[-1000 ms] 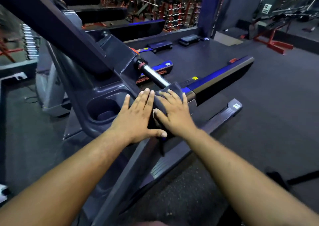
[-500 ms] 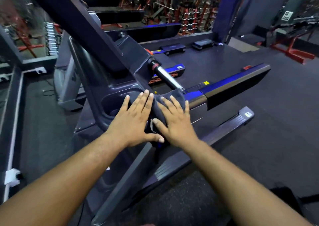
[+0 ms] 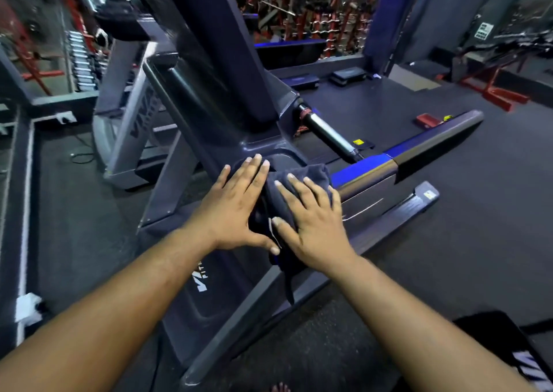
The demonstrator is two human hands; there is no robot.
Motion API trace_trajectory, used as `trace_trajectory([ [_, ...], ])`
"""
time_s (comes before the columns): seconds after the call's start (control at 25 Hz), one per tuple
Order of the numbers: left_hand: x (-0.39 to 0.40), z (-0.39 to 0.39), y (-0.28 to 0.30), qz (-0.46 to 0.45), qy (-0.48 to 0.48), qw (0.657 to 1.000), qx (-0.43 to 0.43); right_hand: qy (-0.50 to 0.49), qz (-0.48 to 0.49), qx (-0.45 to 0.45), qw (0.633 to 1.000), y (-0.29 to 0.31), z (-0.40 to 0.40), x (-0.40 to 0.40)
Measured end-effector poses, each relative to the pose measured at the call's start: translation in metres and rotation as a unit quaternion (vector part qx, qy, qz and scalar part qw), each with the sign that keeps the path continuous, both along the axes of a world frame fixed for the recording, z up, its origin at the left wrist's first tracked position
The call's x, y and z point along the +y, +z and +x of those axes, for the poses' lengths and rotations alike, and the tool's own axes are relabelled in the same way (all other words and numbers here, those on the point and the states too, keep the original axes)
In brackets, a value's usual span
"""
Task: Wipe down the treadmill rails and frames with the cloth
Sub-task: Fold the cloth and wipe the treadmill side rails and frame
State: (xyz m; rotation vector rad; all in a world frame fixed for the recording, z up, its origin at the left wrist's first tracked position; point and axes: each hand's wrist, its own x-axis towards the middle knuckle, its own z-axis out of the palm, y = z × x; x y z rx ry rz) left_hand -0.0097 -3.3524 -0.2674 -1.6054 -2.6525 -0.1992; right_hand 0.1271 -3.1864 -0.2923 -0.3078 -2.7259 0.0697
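We have both hands down flat on the dark cloth [image 3: 276,212], which lies bunched over the treadmill's side rail [image 3: 368,179] near the middle of the frame, where the rail meets the frame upright [image 3: 209,62] that rises toward the upper left. Our left hand [image 3: 236,209] lies spread, palm down, on the left part of the cloth, its fingertips reaching past the cloth onto the dark moulded frame above it. Our right hand [image 3: 311,224] lies just beside it, fingers also spread and pressing flat on the right part of the cloth; neither hand pinches it. The two thumbs nearly meet over the cloth, and a loose tail of fabric hangs below the hands. To the right, the rail's blue and silver section runs on bare toward the right edge.
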Motion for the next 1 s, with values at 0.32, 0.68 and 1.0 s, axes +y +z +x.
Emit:
trace_trajectory([
  [0.32, -0.032, -0.034, -0.012, -0.006, -0.027, 0.999, -0.036, -0.129, -0.034, 0.031, 0.991, -0.005, -0.011, -0.064],
  [0.68, -0.037, -0.060, -0.015, -0.026, 0.010, 0.999, -0.016, -0.033, 0.090, -0.053, 0.994, 0.023, -0.037, -0.073],
  [1.0, -0.045, -0.077, -0.016, -0.007, 0.026, 0.999, -0.028, -0.038, 0.120, -0.095, 0.987, 0.024, -0.077, -0.092],
])
